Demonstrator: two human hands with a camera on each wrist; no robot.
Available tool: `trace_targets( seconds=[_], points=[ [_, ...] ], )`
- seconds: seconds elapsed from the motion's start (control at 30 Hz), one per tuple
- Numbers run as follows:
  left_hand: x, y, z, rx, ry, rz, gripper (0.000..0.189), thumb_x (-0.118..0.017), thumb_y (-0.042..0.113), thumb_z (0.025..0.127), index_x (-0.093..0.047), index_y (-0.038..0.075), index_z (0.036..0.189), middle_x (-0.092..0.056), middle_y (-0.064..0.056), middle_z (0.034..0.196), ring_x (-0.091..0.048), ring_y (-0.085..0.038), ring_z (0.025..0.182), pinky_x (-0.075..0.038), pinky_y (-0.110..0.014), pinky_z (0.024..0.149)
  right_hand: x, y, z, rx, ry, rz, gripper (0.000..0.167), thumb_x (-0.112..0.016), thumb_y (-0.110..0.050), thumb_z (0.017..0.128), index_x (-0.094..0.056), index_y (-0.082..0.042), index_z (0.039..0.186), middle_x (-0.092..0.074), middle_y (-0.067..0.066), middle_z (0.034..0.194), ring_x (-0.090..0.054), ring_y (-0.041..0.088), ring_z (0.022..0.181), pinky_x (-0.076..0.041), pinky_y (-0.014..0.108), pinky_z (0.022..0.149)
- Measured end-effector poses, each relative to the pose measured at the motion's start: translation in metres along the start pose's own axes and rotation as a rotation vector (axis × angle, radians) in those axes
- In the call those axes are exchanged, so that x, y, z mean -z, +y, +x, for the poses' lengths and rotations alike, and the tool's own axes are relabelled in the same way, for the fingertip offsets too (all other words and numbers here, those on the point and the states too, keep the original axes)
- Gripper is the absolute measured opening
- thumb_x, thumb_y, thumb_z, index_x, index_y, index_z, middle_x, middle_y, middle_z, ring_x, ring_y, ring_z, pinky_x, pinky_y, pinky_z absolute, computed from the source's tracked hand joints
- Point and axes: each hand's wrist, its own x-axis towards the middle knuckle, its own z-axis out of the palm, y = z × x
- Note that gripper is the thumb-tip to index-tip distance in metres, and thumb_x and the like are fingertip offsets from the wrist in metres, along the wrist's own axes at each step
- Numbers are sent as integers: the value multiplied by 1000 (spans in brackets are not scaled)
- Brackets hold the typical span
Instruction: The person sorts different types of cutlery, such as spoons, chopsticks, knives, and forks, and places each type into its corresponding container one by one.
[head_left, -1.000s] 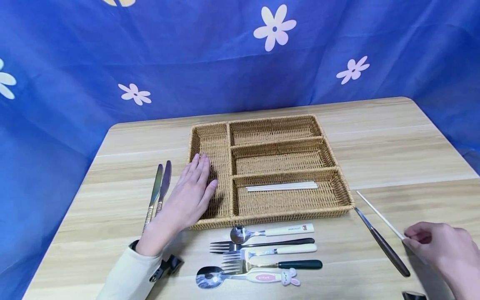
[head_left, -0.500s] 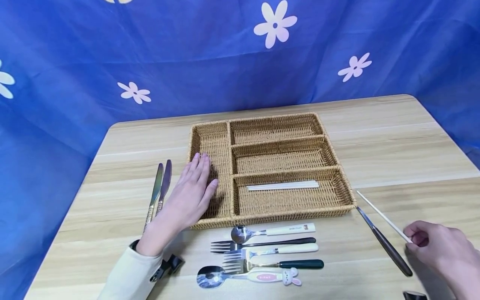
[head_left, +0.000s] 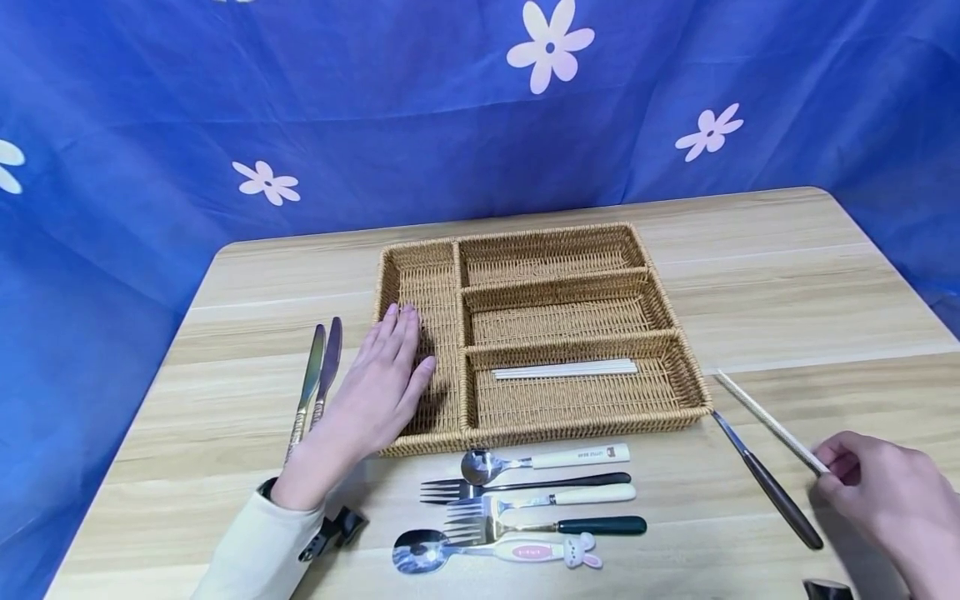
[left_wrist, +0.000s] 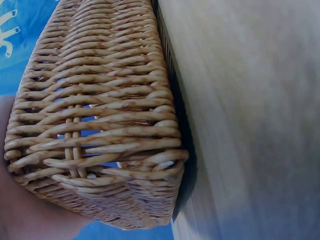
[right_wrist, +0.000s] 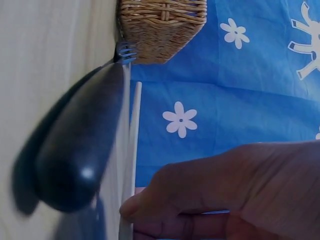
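Observation:
My right hand (head_left: 892, 500) pinches a white chopstick (head_left: 768, 421) near one end, at the table's right side. Its far tip points to the right front corner of the wicker tray (head_left: 570, 431). In the right wrist view, thumb and fingers close on the chopstick (right_wrist: 131, 150). Beside it lies a dark-handled fork (head_left: 783, 504), its head end by that tray corner. My left hand (head_left: 382, 379) rests with straight fingers over the left rim of the tray. Several white chopsticks (head_left: 566, 369) lie in the tray's front compartment.
In front of the tray lie a white-handled spoon (head_left: 581, 456), several forks, among them one with a green handle (head_left: 600, 526), and a rabbit-handled spoon (head_left: 525, 552). Two knives (head_left: 313, 375) lie left of the tray. A blue flowered cloth (head_left: 420, 100) hangs behind the table.
The chopstick in my right hand has shifted slightly, its far tip a little higher in the head view. My left hand and the tray have stayed put.

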Motion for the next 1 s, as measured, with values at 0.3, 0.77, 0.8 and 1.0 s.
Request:
trace_targets(
  seconds=[0.3,0.77,0.8,1.0],
  points=[
    [-2,0,1,-8,11,2,64,-26,36,106,-13,-10,149,-11,-25,157,-3,-36,146,-5,-48,119,6,-3,-3,128,276,98,16,-67,5,58,-63,-6,69,-50,-20,58,-36,-19,54,-29,14,50],
    [0,-2,1,-17,7,8,64,-29,34,106,-14,-11,149,-12,-27,156,-4,-39,146,-6,-49,119,48,-51,29,365,294,-80,20,-70,4,62,-64,-8,76,-59,-4,66,-45,1,56,-36,26,45],
    [0,-2,1,-16,5,6,64,-28,34,106,-13,-11,149,-12,-27,156,-4,-38,146,-6,-49,119,50,-56,30,372,275,-88,21,-70,2,63,-64,-10,78,-59,-4,68,-48,5,57,-36,29,44],
    [1,-2,0,-7,-8,10,65,-25,36,106,-10,-10,149,-10,-26,157,-1,-36,146,-6,-50,119,49,-94,37,536,254,-135,22,-67,2,66,-63,-12,83,-56,-4,75,-55,18,65,-35,34,37]
  ],
)
